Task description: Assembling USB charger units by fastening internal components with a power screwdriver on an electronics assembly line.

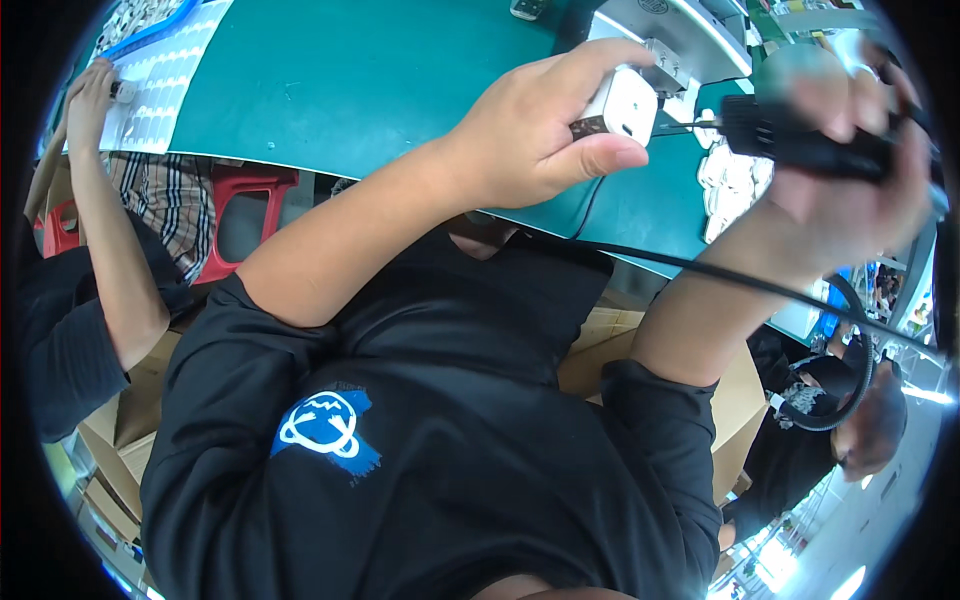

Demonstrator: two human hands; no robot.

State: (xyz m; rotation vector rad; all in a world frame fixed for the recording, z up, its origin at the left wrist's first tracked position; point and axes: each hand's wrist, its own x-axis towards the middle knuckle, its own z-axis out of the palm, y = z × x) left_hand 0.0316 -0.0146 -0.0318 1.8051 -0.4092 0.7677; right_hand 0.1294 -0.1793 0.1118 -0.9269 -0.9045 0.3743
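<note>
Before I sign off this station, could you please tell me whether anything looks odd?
Nothing looks spilled or damaged; the black cable stands out, crossing in front of the right forearm, where it might snag.

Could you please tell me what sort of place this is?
Probably an assembly workshop, perhaps a factory: a black driver-like tool in the right hand points toward a small white device in the left hand, white pieces lie on the green bench, and a co-worker is alongside.
</note>
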